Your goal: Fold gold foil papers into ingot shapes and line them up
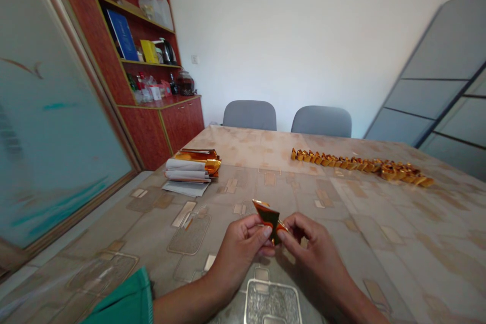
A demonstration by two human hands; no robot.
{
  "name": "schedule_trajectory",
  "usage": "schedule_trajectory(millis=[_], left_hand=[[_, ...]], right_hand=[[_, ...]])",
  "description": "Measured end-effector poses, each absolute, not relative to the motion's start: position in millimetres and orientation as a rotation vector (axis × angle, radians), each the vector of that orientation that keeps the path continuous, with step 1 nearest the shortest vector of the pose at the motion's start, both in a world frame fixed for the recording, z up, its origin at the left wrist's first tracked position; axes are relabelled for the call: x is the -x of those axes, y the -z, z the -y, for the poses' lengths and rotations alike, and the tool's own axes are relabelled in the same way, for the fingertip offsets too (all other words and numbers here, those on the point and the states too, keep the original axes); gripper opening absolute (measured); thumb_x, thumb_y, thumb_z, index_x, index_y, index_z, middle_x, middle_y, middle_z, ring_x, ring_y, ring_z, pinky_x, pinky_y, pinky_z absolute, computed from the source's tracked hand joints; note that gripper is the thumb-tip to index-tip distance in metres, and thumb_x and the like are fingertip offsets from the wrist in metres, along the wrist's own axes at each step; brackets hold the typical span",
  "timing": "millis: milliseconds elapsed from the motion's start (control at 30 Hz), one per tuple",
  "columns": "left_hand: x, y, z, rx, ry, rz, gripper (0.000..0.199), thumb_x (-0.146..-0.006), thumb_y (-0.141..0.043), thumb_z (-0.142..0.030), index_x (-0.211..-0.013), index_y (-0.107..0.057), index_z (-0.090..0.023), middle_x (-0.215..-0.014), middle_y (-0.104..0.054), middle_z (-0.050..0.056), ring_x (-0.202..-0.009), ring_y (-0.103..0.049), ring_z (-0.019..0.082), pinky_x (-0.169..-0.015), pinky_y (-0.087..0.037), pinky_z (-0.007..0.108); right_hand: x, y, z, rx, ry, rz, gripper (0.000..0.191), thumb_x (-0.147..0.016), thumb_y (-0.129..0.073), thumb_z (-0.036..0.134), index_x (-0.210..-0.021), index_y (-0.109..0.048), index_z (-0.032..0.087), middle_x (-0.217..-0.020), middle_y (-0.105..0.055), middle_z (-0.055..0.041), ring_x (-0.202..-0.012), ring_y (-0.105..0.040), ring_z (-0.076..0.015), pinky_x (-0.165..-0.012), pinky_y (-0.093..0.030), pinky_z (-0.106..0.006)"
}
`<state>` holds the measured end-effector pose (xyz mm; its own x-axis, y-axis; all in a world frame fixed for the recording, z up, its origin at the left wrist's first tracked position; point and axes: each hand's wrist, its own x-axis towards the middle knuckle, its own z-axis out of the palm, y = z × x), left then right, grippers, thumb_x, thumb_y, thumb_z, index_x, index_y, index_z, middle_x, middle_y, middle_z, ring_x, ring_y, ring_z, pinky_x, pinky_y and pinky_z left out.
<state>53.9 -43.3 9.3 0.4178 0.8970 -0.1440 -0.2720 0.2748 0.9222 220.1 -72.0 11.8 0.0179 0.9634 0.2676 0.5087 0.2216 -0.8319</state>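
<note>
A small folded piece of shiny gold foil paper (269, 215) is held up over the table, its pointed corner toward the upper left. My left hand (248, 237) pinches its lower left side between thumb and fingers. From the right, my right hand (308, 235) grips the lower right edge with thumb and bent index finger. Beyond my left hand lies a stack of gold and grey-white paper sheets (188, 174). At the far right a long row of folded gold paper pieces (341, 161) stretches across the table, bunched thicker toward its right end.
The patterned tablecloth (243, 182) covers a large table. Two grey chairs (249, 114) stand at its far edge. A red-brown shelf cabinet (182, 120) with bottles, a kettle and boxes rises at the left, beside a frosted glass panel (56, 111).
</note>
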Motion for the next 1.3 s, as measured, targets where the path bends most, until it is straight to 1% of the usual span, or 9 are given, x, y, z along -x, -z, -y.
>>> schedule_trajectory(millis=[133,233,367,533,700,867,1000,1200,1300], left_hand=[[-54.8,-8.1,44.1,-0.993,-0.852,-0.784,0.049,-0.065,-0.087,-0.054,-0.089,-0.077,-0.012,-0.079,-0.072,0.007,-0.067,-0.063,0.012,-0.063,-0.051,0.020],[-54.9,-7.7,45.3,-0.988,-0.830,-0.783,0.049,-0.065,-0.087,-0.054,-0.086,-0.077,-0.011,-0.077,-0.072,0.007,-0.065,-0.062,0.011,-0.062,-0.050,0.019],[-54.6,-9.7,47.3,-0.943,-0.820,-0.799,0.047,-0.065,-0.089,-0.051,-0.086,-0.076,-0.011,-0.076,-0.072,0.007,-0.065,-0.064,0.012,-0.063,-0.052,0.020],[-54.9,-16.9,49.0,-0.836,-0.854,-0.803,0.044,-0.064,-0.091,-0.046,-0.086,-0.076,-0.011,-0.082,-0.073,0.007,-0.066,-0.064,0.011,-0.064,-0.053,0.021],[-55.1,-18.3,50.9,-0.809,-0.832,-0.800,0.045,-0.062,-0.092,-0.045,-0.086,-0.076,-0.011,-0.083,-0.073,0.007,-0.065,-0.065,0.011,-0.062,-0.053,0.020],[-54.5,-14.1,53.2,-0.805,-0.821,-0.781,0.045,-0.064,-0.092,-0.044,-0.089,-0.076,-0.010,-0.087,-0.075,0.008,-0.068,-0.067,0.011,-0.065,-0.054,0.021],[-54.6,-14.1,52.2,-0.754,-0.829,-0.794,0.041,-0.060,-0.094,-0.041,-0.083,-0.077,-0.012,-0.083,-0.073,0.006,-0.065,-0.064,0.010,-0.066,-0.054,0.022],[-52.6,-15.1,50.6,-0.749,-0.865,-0.774,0.033,-0.066,-0.091,-0.038,-0.087,-0.078,-0.015,-0.090,-0.075,0.007,-0.080,-0.068,0.016,-0.075,-0.055,0.026],[-51.8,-14.0,51.3,-0.787,-0.871,-0.774,0.032,-0.068,-0.090,-0.038,-0.086,-0.078,-0.014,-0.090,-0.076,0.008,-0.084,-0.069,0.018,-0.079,-0.054,0.027]], right_hand=[[-221.2,-12.6,73.0,1.350,-0.486,1.755,0.016,-0.087,-0.061,0.022,-0.071,-0.060,0.020,-0.069,-0.057,0.0005,-0.064,-0.051,-0.0158,-0.060,-0.036,-0.027],[-221.5,-11.7,75.1,1.311,-0.457,1.816,0.014,-0.089,-0.061,0.019,-0.075,-0.063,0.021,-0.075,-0.059,-0.0002,-0.070,-0.054,-0.0167,-0.064,-0.037,-0.028],[-220.8,-11.2,76.9,1.306,-0.512,1.817,0.015,-0.093,-0.063,0.022,-0.078,-0.065,0.022,-0.078,-0.059,-0.0002,-0.073,-0.054,-0.0172,-0.066,-0.037,-0.028],[-216.7,-13.3,79.5,1.272,-0.676,1.579,0.007,-0.086,-0.067,0.021,-0.084,-0.061,0.023,-0.078,-0.058,0.0010,-0.073,-0.052,-0.0176,-0.066,-0.038,-0.029],[-211.5,-15.0,81.3,1.268,-0.760,1.514,0.017,-0.090,-0.061,0.027,-0.074,-0.056,0.022,-0.072,-0.056,0.0014,-0.067,-0.050,-0.0161,-0.061,-0.037,-0.028],[-210.2,-14.1,78.9,1.311,-0.764,1.531,0.018,-0.088,-0.062,0.027,-0.072,-0.056,0.022,-0.068,-0.056,0.0021,-0.064,-0.050,-0.0154,-0.059,-0.036,-0.027],[-211.6,-12.4,79.6,1.249,-0.857,1.517,0.018,-0.090,-0.063,0.030,-0.075,-0.058,0.022,-0.072,-0.058,0.0009,-0.068,-0.052,-0.0162,-0.062,-0.038,-0.028],[-214.9,-5.9,80.8,1.128,-1.061,1.308,0.024,-0.090,-0.068,0.042,-0.098,-0.059,0.022,-0.085,-0.057,-0.0005,-0.078,-0.053,-0.0172,-0.068,-0.043,-0.029],[-214.0,-1.9,79.6,1.152,-1.082,1.325,0.025,-0.087,-0.072,0.041,-0.093,-0.058,0.021,-0.082,-0.057,0.0004,-0.075,-0.052,-0.0167,-0.066,-0.041,-0.028]])
